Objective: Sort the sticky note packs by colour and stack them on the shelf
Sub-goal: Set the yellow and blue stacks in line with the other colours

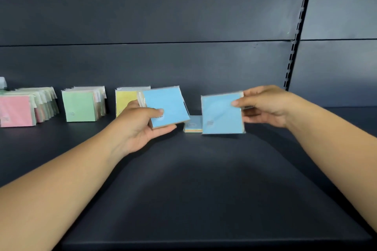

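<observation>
My left hand [140, 126] grips a blue sticky note pack [166, 106], thumb on its face, held tilted above the dark shelf [183, 189]. My right hand [265, 106] pinches a second blue pack [221, 114] by its right edge, its lower edge at or just above the shelf. Between the two, another blue pack [192, 124] lies flat on the shelf. To the left stand rows of packs sorted by colour: yellow [125, 101], green [80, 106] and pink [17, 111]. My left hand and its pack partly hide the yellow row.
The dark back panel [163, 61] rises right behind the rows. A slotted upright [293, 51] runs up the back at the right. The shelf's front edge [204, 240] lies near me. A pale object [2, 82] shows at the far left edge.
</observation>
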### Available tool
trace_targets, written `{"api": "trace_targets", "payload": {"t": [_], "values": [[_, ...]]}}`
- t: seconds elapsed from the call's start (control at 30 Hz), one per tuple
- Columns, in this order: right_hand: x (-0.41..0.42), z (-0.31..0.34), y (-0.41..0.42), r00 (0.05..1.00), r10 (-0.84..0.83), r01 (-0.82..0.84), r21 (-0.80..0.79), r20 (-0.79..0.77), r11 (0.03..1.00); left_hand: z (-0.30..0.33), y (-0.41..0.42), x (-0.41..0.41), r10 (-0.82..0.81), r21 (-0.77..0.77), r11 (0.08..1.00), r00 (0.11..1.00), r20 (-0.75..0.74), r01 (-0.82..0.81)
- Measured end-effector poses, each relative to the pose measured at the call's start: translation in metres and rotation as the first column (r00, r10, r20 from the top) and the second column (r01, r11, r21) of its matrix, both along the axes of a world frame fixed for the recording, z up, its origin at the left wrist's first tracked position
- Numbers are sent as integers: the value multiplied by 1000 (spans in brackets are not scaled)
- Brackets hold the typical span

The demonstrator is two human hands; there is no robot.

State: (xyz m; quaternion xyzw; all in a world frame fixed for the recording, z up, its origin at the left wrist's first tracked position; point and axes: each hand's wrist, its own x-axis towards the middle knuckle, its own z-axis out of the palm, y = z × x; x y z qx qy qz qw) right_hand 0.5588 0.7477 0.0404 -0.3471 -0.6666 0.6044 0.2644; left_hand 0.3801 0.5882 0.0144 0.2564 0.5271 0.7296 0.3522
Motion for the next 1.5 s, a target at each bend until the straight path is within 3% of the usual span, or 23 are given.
{"api": "trace_targets", "payload": {"t": [0.13,0.2,0.33,0.47,0.57,0.77,0.83,0.9,1.0,1.1,1.17,1.37,1.5], "values": [[6,12,-7,953,-7,-27,-106,-302,994,4,-4,-1,-39,55,998,999,33,37],[3,13,-14,933,41,-84,-106,-357,991,6,-6,2,-94,69,993,995,19,92],[-7,7,-25,945,143,-166,-56,-293,984,11,-9,12,-246,96,965,969,-8,246],[-15,-1,-30,959,112,-118,-7,-261,993,12,-9,22,-353,53,933,933,-74,357],[-19,-4,-36,955,102,-89,59,-278,994,9,-6,28,-307,55,948,946,-107,314],[-30,-9,-41,978,19,62,374,-208,925,4,2,19,-165,83,981,981,-100,174],[-36,-12,-32,991,-64,105,386,-118,916,7,3,11,-72,122,989,994,-79,81],[-45,-19,-19,981,-117,45,404,156,913,8,1,-1,21,130,991,998,-60,-13],[-57,-31,-6,825,-163,-128,461,540,878,9,-4,-14,74,100,993,995,-68,-67],[-66,-36,-1,693,-145,-291,458,706,840,11,-6,-22,101,81,992,993,-60,-96],[-69,-39,2,657,-128,-351,452,743,820,12,-6,-24,112,71,992,991,-67,-107],[-64,-43,3,813,-89,-196,416,575,888,5,-2,-26,88,11,996,991,-98,-87],[-61,-31,-6,973,-72,-29,430,217,903,1,0,-26,74,-24,997,993,-92,-77]]}}
